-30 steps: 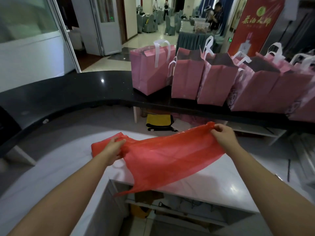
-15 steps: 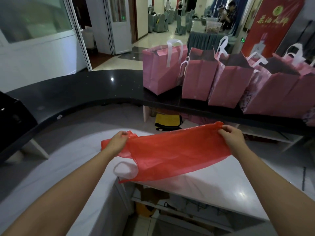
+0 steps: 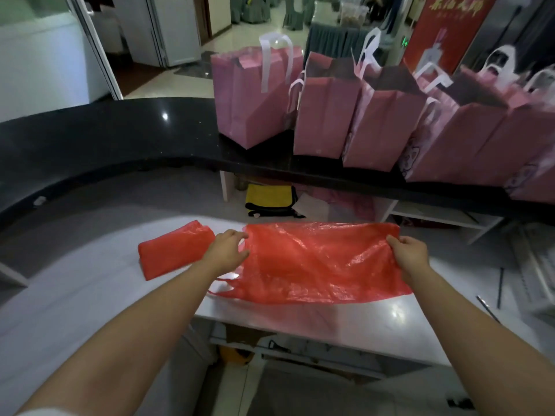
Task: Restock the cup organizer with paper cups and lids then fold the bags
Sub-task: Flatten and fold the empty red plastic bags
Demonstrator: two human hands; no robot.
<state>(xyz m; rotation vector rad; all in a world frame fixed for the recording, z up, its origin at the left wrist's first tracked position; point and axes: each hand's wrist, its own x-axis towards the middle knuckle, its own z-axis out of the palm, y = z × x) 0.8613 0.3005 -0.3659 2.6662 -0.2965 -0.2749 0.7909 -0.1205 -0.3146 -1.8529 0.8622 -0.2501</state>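
A red plastic bag [image 3: 318, 262] lies spread on the white counter [image 3: 375, 325], stretched flat between my hands. My left hand [image 3: 228, 250] pinches its left edge near the handle loops. My right hand [image 3: 408, 253] grips its right edge. A second red bag [image 3: 174, 253], folded into a compact rectangle, rests on the counter just left of my left hand. No cup organizer, cups or lids are in view.
A black raised counter [image 3: 120, 139] curves behind the white one, carrying a row of pink gift bags [image 3: 327, 115] with white handles. A yellow and black pouch [image 3: 270, 199] lies on a lower shelf. The white counter's front edge drops to open shelving.
The bag has come down from hanging in the air to lying on the counter, spread wider between my hands. The folded red bag has come into sight at the left.
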